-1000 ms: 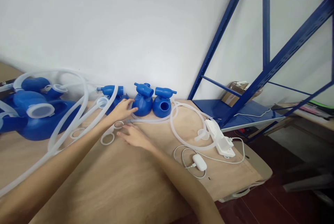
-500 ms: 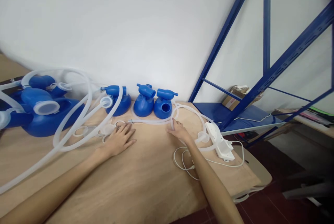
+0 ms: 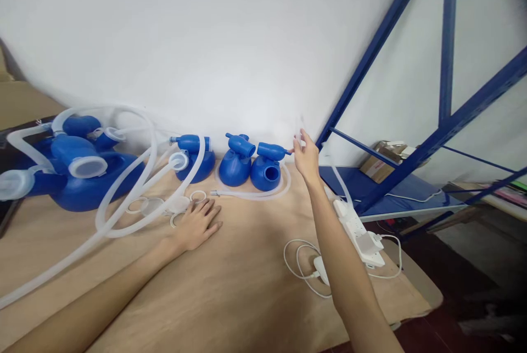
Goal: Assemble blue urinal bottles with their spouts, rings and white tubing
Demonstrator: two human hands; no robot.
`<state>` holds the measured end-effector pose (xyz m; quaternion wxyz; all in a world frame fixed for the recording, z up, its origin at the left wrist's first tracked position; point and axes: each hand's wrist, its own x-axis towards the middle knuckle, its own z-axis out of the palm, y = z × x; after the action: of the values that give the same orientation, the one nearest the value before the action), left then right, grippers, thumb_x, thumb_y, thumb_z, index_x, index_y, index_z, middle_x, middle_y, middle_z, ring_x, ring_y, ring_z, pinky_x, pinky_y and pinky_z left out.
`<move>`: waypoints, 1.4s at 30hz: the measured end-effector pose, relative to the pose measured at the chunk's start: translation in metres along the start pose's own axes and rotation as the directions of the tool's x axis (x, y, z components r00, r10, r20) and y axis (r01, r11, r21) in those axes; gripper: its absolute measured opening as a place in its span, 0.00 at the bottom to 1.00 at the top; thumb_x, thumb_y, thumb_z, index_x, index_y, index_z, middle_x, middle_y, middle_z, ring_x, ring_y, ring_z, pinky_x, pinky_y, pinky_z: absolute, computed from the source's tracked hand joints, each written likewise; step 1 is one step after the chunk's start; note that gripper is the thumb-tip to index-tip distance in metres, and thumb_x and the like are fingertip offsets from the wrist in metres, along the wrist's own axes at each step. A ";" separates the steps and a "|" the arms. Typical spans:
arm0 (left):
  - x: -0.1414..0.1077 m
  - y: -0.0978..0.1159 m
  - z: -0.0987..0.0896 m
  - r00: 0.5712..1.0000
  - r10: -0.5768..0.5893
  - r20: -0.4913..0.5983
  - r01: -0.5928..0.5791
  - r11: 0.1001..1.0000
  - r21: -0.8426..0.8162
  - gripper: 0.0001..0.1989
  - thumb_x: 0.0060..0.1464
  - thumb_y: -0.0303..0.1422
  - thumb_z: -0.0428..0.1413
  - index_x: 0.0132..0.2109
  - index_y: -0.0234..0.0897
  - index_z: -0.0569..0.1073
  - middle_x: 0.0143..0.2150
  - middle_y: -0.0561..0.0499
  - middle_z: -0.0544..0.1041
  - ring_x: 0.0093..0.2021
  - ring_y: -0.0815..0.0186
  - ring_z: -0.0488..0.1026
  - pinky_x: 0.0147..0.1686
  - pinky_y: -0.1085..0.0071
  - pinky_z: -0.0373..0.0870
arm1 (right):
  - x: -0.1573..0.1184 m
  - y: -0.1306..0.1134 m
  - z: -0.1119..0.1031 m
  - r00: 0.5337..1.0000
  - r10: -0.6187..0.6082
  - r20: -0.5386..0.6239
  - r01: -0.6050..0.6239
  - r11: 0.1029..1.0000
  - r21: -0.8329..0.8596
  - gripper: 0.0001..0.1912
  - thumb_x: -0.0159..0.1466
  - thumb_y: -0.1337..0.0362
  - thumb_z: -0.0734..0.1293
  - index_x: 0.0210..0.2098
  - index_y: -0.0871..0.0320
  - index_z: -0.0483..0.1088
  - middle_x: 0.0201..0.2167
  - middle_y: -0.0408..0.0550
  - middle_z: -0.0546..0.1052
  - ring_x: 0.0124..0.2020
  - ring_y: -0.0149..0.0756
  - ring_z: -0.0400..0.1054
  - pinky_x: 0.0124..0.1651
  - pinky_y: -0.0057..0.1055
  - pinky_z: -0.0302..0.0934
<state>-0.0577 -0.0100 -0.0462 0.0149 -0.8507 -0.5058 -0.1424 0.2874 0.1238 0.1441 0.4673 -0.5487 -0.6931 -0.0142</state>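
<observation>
My left hand (image 3: 197, 227) lies flat on the wooden table, fingers spread, beside white rings (image 3: 198, 196) and translucent caps (image 3: 152, 206). Raised at the back right, my right hand (image 3: 307, 160) grips a translucent plastic tube, blurred by motion; a length of tube (image 3: 340, 178) hangs to the right of it. Close by on the left stands a blue plastic bottle (image 3: 265, 174) with a side spout and an open round mouth. Another blue bottle (image 3: 234, 169) stands beside it. A third blue bottle (image 3: 197, 166) sits further left, with a tube across it.
Larger blue bottles (image 3: 94, 188) and long looped tubes (image 3: 123, 216) fill the left side. A coiled tube (image 3: 255, 196) lies before the small bottles. On the right are a white power strip (image 3: 362, 237), a cable (image 3: 294, 273) and a blue metal shelf (image 3: 370, 199).
My right hand has lifted from the tabletop up and to the right, carrying the tube off the table. My left hand stays flat. The view has shifted slightly.
</observation>
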 end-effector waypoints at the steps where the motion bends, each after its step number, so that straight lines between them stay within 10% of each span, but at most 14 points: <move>1: 0.000 0.001 0.000 1.000 0.000 -0.001 0.000 1.000 0.003 0.31 0.73 0.50 0.42 0.69 0.35 0.72 0.73 0.33 0.68 0.73 0.41 0.62 0.71 0.36 0.49 | 0.012 -0.016 0.007 0.999 -0.025 0.026 0.024 1.000 0.017 0.32 0.75 0.56 0.56 0.74 0.61 0.58 0.68 0.63 0.71 0.39 0.42 0.80 0.56 0.46 0.73; 5: 0.000 0.003 -0.002 1.000 0.004 0.003 -0.004 1.000 0.021 0.30 0.74 0.49 0.43 0.69 0.36 0.72 0.72 0.34 0.68 0.73 0.41 0.62 0.72 0.36 0.49 | 0.037 -0.087 0.047 0.950 -0.204 0.237 0.221 0.974 -0.046 0.29 0.76 0.60 0.57 0.74 0.60 0.59 0.69 0.59 0.70 0.59 0.47 0.75 0.66 0.47 0.66; 10: 0.000 0.004 -0.003 1.000 0.017 0.009 -0.018 0.999 0.039 0.29 0.74 0.48 0.43 0.69 0.35 0.71 0.72 0.32 0.68 0.73 0.41 0.63 0.72 0.35 0.47 | 0.019 -0.140 0.100 0.767 -0.246 0.592 0.447 0.868 -0.218 0.28 0.78 0.60 0.57 0.74 0.58 0.57 0.67 0.58 0.73 0.66 0.50 0.70 0.66 0.46 0.65; 20: 0.001 0.007 -0.001 1.000 0.011 -0.021 -0.009 0.998 0.061 0.28 0.73 0.46 0.45 0.68 0.35 0.72 0.71 0.32 0.69 0.72 0.42 0.64 0.72 0.36 0.48 | -0.020 -0.139 0.176 0.648 -0.122 0.752 0.521 0.791 -0.321 0.20 0.75 0.60 0.66 0.62 0.62 0.71 0.64 0.61 0.73 0.68 0.54 0.64 0.69 0.59 0.59; 27: 0.000 0.010 -0.005 1.000 0.009 -0.017 -0.008 0.998 0.061 0.27 0.73 0.46 0.46 0.67 0.35 0.73 0.71 0.32 0.69 0.72 0.42 0.63 0.71 0.36 0.50 | -0.045 -0.124 0.183 0.381 -0.210 0.901 0.564 0.824 -0.047 0.15 0.72 0.59 0.69 0.56 0.54 0.78 0.60 0.52 0.79 0.65 0.45 0.70 0.71 0.44 0.59; 30: 0.001 0.010 -0.008 1.000 0.012 -0.010 -0.012 0.998 0.056 0.26 0.72 0.45 0.47 0.66 0.34 0.74 0.71 0.32 0.69 0.71 0.41 0.64 0.71 0.37 0.51 | -0.051 -0.118 0.176 0.442 -0.242 0.864 0.528 0.848 -0.033 0.23 0.75 0.58 0.63 0.68 0.50 0.70 0.73 0.52 0.66 0.72 0.44 0.62 0.72 0.38 0.57; 36: 0.002 0.012 -0.011 1.000 0.012 -0.003 -0.012 0.998 0.059 0.25 0.73 0.44 0.47 0.64 0.33 0.75 0.70 0.30 0.69 0.71 0.41 0.64 0.70 0.37 0.53 | -0.076 -0.126 0.195 0.658 -0.080 0.749 0.449 0.840 -0.304 0.43 0.66 0.66 0.70 0.76 0.72 0.51 0.76 0.80 0.52 0.78 0.64 0.47 0.75 0.56 0.45; 42: 0.002 0.013 -0.010 1.000 -0.002 0.010 0.002 0.998 0.062 0.26 0.73 0.46 0.47 0.66 0.35 0.73 0.71 0.31 0.69 0.71 0.43 0.64 0.70 0.37 0.53 | -0.071 -0.132 0.216 0.690 -0.077 0.720 0.483 0.789 -0.378 0.36 0.67 0.74 0.60 0.74 0.73 0.55 0.72 0.75 0.63 0.77 0.54 0.51 0.78 0.55 0.34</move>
<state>-0.0478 -0.0161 -0.0346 0.0389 -0.8500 -0.5109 -0.1224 0.0458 0.1337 0.0402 0.0023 -0.5059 -0.8584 -0.0855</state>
